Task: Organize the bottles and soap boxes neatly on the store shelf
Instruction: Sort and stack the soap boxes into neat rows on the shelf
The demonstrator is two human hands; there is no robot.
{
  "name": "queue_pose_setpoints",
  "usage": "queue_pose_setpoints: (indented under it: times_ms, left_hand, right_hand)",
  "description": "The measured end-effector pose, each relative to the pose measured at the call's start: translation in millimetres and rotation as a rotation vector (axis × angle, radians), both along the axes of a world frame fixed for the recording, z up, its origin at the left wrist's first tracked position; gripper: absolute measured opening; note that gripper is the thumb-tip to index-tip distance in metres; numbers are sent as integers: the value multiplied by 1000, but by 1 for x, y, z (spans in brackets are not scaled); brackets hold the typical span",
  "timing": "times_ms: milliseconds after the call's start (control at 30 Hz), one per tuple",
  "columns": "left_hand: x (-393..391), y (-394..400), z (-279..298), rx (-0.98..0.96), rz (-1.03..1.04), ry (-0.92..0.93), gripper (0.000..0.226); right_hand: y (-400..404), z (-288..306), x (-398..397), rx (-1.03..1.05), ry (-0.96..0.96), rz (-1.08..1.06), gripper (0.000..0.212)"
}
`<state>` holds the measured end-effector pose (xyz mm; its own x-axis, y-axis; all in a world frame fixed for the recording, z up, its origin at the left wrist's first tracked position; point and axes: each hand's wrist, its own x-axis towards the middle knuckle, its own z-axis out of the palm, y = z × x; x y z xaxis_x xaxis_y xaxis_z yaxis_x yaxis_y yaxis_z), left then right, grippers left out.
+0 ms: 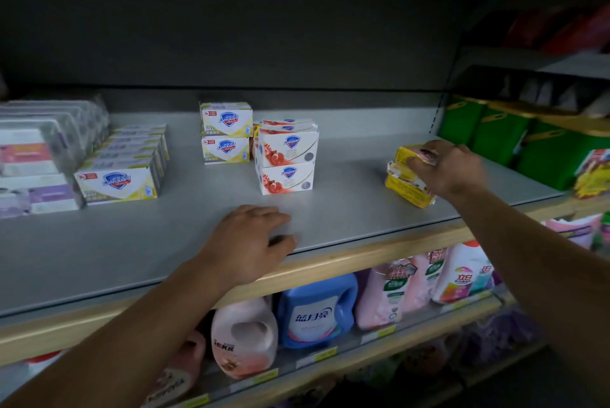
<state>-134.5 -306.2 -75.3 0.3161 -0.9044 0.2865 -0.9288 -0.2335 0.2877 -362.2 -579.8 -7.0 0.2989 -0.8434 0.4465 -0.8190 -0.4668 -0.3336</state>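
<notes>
Right hand (445,166) is out at the far right of the grey shelf (346,203), fingers curled over the top of a small stack of yellow soap packs (404,176), thumb side pinching the uppermost one; the wrappers look crumpled and the stack sits skewed, well apart from the other soap, so this reads as a grab to bring strays back into line. Left hand (251,239) rests flat near the front edge, fingers relaxed and holding nothing, likely bracing the reach. Mid-shelf, the red-and-white soap boxes (287,156) stand two high just beside the yellow-trimmed soap boxes (226,132), with a longer row of the same soap (122,181) off to the left. Down below, the detergent bottles (315,312) stand along the lower shelf, untouched for now.
</notes>
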Motion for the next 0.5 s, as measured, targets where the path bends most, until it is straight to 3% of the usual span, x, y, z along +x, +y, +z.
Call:
queue_pose_setpoints:
  times_ms: [233,333,500]
  left_hand:
    - [-2,3,3,42,-1,18,72]
    - [-1,5,6,36,-18,47,57]
    - [15,21,23,-41,-35,204,43]
  right_hand:
    - [4,0,2,-21,109,-22,64]
    - [12,4,7,-55,151,-52,64]
    - [45,25,38,-133,-45,166,60]
